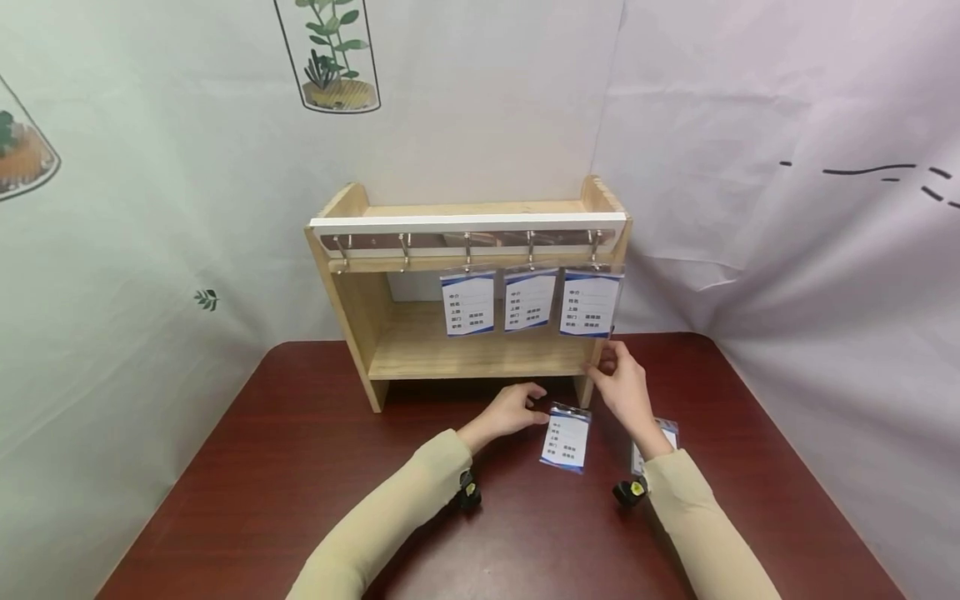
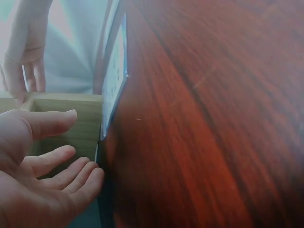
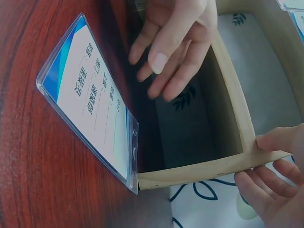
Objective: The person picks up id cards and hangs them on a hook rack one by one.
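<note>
Pale wooden shelf (image 1: 465, 358) in the pinch of right fingers (image 3: 256, 192), left fingers (image 2: 90, 185) loosely parted beside a glossy rectangular card (image 1: 566, 440).

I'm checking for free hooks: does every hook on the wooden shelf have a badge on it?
No, the two leftmost hooks are bare, and badges hang only from the other three.
</note>
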Action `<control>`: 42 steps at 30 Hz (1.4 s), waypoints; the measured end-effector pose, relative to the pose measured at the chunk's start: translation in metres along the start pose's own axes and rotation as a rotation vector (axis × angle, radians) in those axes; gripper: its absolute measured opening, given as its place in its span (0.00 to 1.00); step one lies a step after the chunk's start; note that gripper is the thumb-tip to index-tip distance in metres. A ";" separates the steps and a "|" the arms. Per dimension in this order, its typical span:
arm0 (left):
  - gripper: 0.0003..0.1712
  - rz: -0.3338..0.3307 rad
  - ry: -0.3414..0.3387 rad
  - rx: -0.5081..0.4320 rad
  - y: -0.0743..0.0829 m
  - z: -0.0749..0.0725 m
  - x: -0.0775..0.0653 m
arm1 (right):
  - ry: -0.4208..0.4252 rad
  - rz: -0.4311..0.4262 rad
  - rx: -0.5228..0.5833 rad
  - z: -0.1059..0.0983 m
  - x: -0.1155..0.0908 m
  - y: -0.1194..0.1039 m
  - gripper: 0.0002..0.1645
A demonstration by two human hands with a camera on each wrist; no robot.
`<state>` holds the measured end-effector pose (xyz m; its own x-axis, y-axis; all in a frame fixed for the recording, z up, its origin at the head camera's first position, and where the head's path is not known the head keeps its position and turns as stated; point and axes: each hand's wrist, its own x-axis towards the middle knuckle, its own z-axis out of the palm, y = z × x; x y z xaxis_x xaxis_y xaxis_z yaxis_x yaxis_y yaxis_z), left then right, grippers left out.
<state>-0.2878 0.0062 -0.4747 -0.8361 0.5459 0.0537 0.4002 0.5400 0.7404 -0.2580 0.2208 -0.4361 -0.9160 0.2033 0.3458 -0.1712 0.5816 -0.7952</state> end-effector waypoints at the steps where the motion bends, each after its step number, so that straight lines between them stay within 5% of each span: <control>1: 0.27 0.000 -0.003 -0.001 -0.001 0.001 0.000 | -0.001 0.000 0.002 0.000 0.000 0.000 0.29; 20: 0.28 -0.027 0.012 0.125 -0.005 0.014 0.012 | 0.007 0.008 0.003 0.002 -0.002 0.003 0.29; 42: 0.28 0.050 -0.052 0.306 -0.005 0.016 0.024 | 0.015 0.001 0.003 0.002 0.000 0.004 0.28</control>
<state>-0.3041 0.0266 -0.4876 -0.7957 0.6041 0.0450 0.5409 0.6751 0.5016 -0.2595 0.2210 -0.4400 -0.9106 0.2156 0.3526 -0.1714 0.5793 -0.7969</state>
